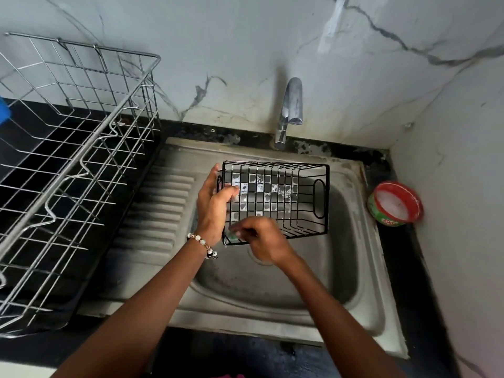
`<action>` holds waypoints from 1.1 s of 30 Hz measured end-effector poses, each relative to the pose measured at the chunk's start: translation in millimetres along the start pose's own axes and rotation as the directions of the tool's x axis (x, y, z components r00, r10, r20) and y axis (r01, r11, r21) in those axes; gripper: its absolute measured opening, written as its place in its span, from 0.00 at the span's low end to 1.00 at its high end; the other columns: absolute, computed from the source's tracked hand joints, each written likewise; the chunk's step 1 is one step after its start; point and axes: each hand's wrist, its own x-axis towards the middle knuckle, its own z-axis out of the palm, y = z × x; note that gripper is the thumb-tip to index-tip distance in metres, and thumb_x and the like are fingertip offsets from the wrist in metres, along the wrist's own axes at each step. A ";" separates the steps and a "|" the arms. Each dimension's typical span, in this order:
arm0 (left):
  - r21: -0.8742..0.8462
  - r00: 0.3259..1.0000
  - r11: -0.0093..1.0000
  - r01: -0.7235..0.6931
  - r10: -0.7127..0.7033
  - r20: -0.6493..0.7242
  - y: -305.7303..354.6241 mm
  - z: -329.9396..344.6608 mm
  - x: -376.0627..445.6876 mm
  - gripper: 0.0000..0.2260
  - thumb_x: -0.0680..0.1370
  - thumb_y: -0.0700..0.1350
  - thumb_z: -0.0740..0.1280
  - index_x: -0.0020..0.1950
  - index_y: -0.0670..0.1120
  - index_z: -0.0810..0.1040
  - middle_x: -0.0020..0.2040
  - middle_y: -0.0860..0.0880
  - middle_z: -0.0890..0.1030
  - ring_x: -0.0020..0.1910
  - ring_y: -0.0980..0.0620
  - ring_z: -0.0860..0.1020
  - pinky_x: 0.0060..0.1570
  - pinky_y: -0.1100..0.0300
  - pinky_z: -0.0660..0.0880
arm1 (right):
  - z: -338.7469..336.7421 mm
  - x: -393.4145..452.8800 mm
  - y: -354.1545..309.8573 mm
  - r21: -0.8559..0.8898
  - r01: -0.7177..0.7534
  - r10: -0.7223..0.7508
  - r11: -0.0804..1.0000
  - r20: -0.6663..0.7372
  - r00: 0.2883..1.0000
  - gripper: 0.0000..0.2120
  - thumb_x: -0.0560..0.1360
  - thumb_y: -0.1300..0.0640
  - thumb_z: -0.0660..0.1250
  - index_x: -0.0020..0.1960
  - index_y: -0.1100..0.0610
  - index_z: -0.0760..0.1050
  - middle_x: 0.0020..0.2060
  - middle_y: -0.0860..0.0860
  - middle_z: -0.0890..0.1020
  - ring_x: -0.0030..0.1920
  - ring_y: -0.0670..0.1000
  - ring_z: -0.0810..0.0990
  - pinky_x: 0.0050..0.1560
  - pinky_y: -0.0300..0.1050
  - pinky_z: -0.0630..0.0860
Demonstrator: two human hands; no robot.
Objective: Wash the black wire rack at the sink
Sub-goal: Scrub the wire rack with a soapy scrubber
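Both my hands work over the sink (362,268): left hand (215,205) grips the black wire rack (275,200), right hand (263,238) pinches a green scrubber (234,236) against its near edge

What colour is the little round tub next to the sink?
The tub is red around the rim, green on its side, with white soap inside. The head view shows it.

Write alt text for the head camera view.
Over a steel sink, the left hand grips a soapy black wire rack while the right hand scrubs its near edge with a partly hidden greenish scrubber.
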 end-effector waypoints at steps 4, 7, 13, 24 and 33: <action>0.064 0.996 0.994 0.086 -0.084 -0.018 7.7 -2.5 3.1 0.33 0.60 0.52 0.70 0.67 0.56 0.75 0.48 0.52 0.85 0.46 0.48 0.80 0.48 0.47 0.75 | -36.1 8.1 47.6 -0.360 0.043 -0.006 0.932 0.106 0.994 0.12 0.72 0.72 0.66 0.53 0.64 0.81 0.50 0.59 0.84 0.52 0.55 0.82 0.55 0.45 0.77; 0.142 0.993 0.983 0.117 -0.117 -0.003 17.8 -4.6 7.0 0.32 0.62 0.51 0.70 0.68 0.56 0.74 0.51 0.52 0.84 0.51 0.45 0.81 0.51 0.47 0.77 | -69.8 18.4 82.5 -0.670 -0.061 0.217 0.740 0.151 0.964 0.13 0.76 0.68 0.62 0.59 0.66 0.78 0.56 0.62 0.80 0.57 0.58 0.78 0.56 0.42 0.72; 0.225 0.991 0.968 0.113 -0.128 0.051 38.2 4.4 12.7 0.35 0.62 0.49 0.67 0.71 0.52 0.71 0.50 0.45 0.83 0.44 0.49 0.77 0.49 0.46 0.79 | -105.5 50.0 92.8 -0.851 -0.006 0.110 0.526 0.061 0.992 0.12 0.74 0.66 0.63 0.57 0.65 0.77 0.56 0.61 0.77 0.59 0.59 0.75 0.58 0.49 0.74; 0.332 0.996 0.942 0.049 -0.072 0.059 53.3 6.9 16.7 0.38 0.57 0.54 0.68 0.68 0.59 0.73 0.62 0.50 0.80 0.56 0.50 0.78 0.49 0.51 0.81 | -49.6 23.3 95.7 -0.836 0.137 0.290 0.532 0.332 0.898 0.11 0.75 0.68 0.60 0.54 0.65 0.78 0.52 0.60 0.79 0.57 0.58 0.78 0.56 0.48 0.75; 0.409 0.991 0.912 0.038 -0.086 0.099 59.1 1.5 19.4 0.36 0.61 0.50 0.67 0.71 0.51 0.72 0.59 0.44 0.80 0.55 0.47 0.79 0.46 0.50 0.82 | -105.5 34.4 85.8 -0.945 0.307 0.011 0.115 0.310 0.951 0.11 0.70 0.59 0.69 0.52 0.57 0.82 0.53 0.55 0.82 0.58 0.53 0.78 0.64 0.44 0.68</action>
